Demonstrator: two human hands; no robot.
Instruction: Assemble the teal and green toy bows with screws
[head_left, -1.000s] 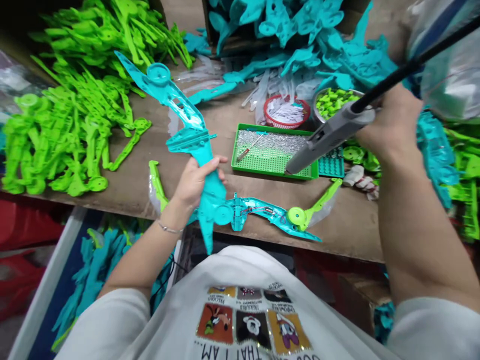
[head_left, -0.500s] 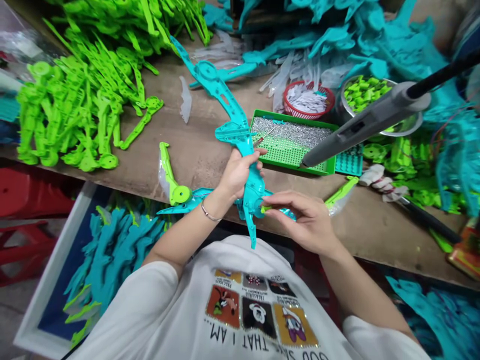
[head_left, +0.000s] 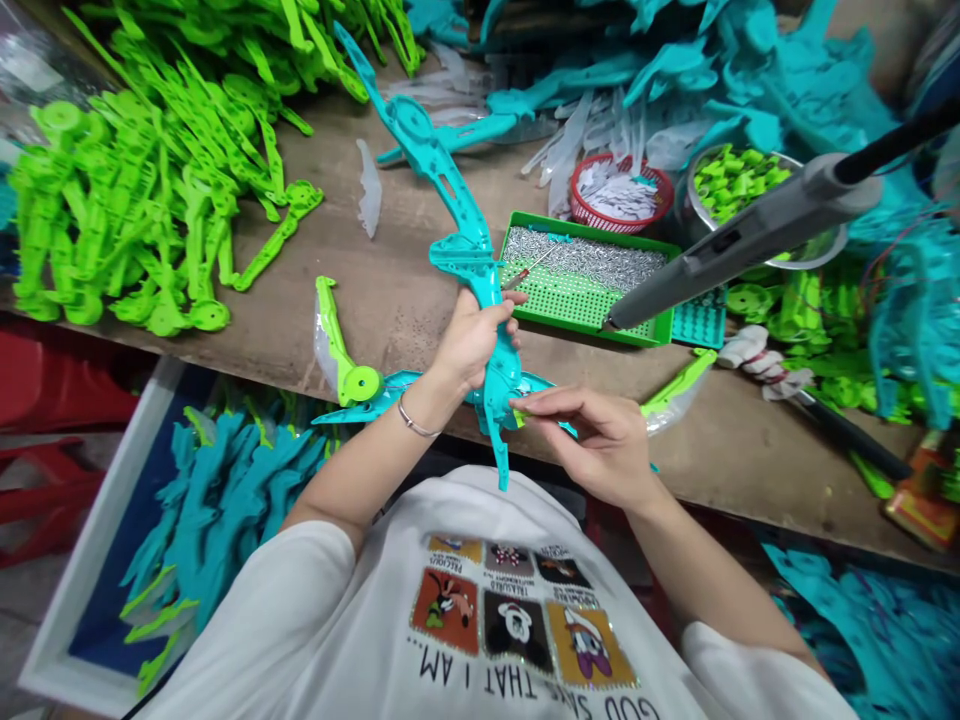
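Left hand [head_left: 472, 335] closed round the middle of a long, curved turquoise plastic shell [head_left: 471, 222], held over the near edge of the brown surface [head_left: 397, 315]. Right hand [head_left: 600, 440] pinching a small lime-green plastic piece [head_left: 519, 416] at the shell's lower, rounded part; whether seated, cannot tell. To the shell's right, a shallow green perforated plastic tray [head_left: 559, 297] with silvery metal bits [head_left: 600, 262], a long grey tool [head_left: 720, 245] over it.
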